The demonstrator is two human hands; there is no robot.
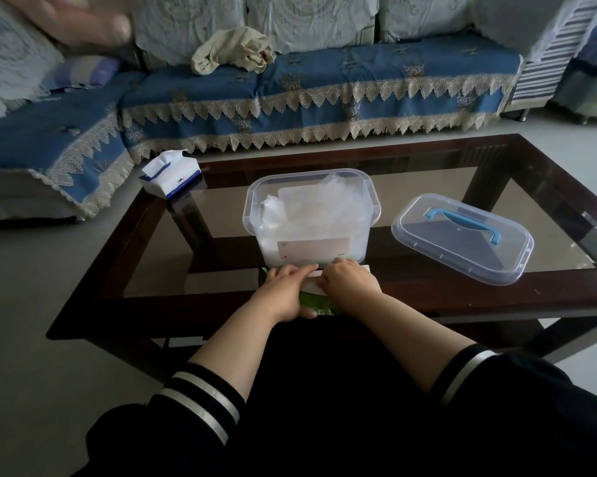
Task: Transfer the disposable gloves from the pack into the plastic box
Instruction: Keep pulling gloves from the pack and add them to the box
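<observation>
Fingers (304,270) of the left hand (286,292) are lying fairly straight and pressing flat on the pack (316,297), its thumb tucking under the near edge. Beside it, the right hand (350,280) is resting on the same pack with fingers curling over its white top edge; whether they are actually pinching it I cannot tell. That green-and-white pack is lying at the near edge of the glass worktop (514,201), touching the front of the plastic box (310,218). Disposable gloves (338,197) are sitting crumpled inside the open box, some poking above its rim. A clear lid (462,239) with a blue handle is resting to the right of the box. A tissue packet (169,173) is sitting at the far left corner, near the sofa (324,87).
</observation>
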